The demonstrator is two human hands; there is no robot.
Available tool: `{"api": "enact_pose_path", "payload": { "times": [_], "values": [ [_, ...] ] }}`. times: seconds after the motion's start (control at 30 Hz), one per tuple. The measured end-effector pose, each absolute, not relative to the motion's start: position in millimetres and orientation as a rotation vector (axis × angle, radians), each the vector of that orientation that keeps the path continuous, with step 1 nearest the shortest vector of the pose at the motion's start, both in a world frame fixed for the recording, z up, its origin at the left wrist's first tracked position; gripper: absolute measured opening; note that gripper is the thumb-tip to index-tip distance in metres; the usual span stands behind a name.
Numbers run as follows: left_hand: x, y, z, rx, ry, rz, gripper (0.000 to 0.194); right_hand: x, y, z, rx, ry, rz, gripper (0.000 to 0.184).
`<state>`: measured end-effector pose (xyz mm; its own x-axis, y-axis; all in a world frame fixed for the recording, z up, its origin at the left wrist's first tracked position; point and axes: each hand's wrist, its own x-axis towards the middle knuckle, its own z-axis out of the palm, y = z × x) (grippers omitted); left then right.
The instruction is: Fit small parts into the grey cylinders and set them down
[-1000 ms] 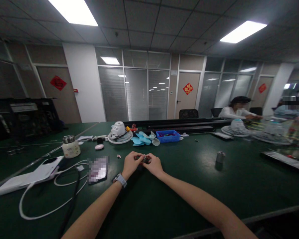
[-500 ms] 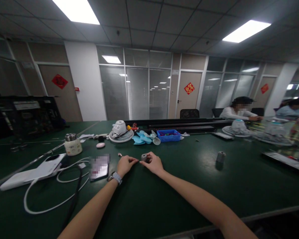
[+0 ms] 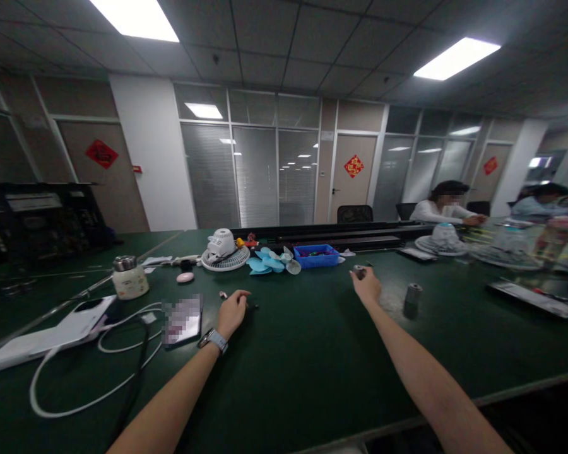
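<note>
Above the table's right half, my right hand [image 3: 368, 287] has its fingers closed round a small grey metal cylinder [image 3: 360, 271]. A similar metal cylinder [image 3: 413, 294] stands upright on the table to the right of that wrist. My left hand [image 3: 232, 313], with a watch [image 3: 213, 340] on its wrist, rests over the table left of centre with bent fingers. A small dark tip [image 3: 254, 307] sticks out by its fingers, too small to name. Just behind this hand lies a tiny pinkish item [image 3: 223, 294]. A phone [image 3: 183, 320] lies to its left.
Along the back are a white fan part [image 3: 223, 255], blue fan blades [image 3: 265, 261] and a blue basket [image 3: 316, 256] of small parts. At left are a cream jar [image 3: 130, 277], a white power bank [image 3: 19, 347] and cables. A co-worker [image 3: 442, 205] sits far right.
My right hand has carried the metal cylinder away from my left hand, to the right and farther back. The left hand stays about where it was, its index finger now more raised.
</note>
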<state>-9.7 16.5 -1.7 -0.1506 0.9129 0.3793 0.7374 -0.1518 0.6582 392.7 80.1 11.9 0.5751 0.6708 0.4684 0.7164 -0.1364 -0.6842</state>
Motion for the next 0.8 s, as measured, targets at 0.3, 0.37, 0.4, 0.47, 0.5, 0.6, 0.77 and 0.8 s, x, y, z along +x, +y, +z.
{"api": "enact_pose_path", "payload": {
  "times": [0.3, 0.37, 0.4, 0.47, 0.5, 0.6, 0.77, 0.8],
  "values": [
    [-8, 16, -2, 1.868, 1.922, 1.177, 0.025, 430, 76, -1, -1.997, -0.951, -0.034, 0.047],
    [-9, 16, -2, 1.870, 1.941, 1.187, 0.025, 413, 70, 8, -1.958, -0.947, -0.214, 0.055],
    [-9, 16, -2, 1.867, 1.952, 1.192, 0.025, 399, 66, 14, -1.905, -0.987, -0.330, 0.058],
    [-9, 17, -2, 1.857, 1.969, 1.200, 0.025, 359, 56, 24, -1.738, -1.227, -0.465, 0.052],
    [-9, 17, -2, 1.852, 1.973, 1.200, 0.025, 335, 51, 27, -1.632, -1.426, -0.441, 0.045],
    [-10, 18, -3, 1.849, 1.977, 1.198, 0.026, 255, 36, 28, -1.308, -2.027, -0.079, 0.033],
    [-10, 17, -2, 1.892, 1.964, 1.201, 0.025, 166, 29, 11, -1.253, -2.238, 0.135, 0.040],
    [-9, 16, -1, 1.900, 1.963, 1.196, 0.025, 158, 30, 8, -1.277, -2.238, 0.133, 0.038]
  ]
}}
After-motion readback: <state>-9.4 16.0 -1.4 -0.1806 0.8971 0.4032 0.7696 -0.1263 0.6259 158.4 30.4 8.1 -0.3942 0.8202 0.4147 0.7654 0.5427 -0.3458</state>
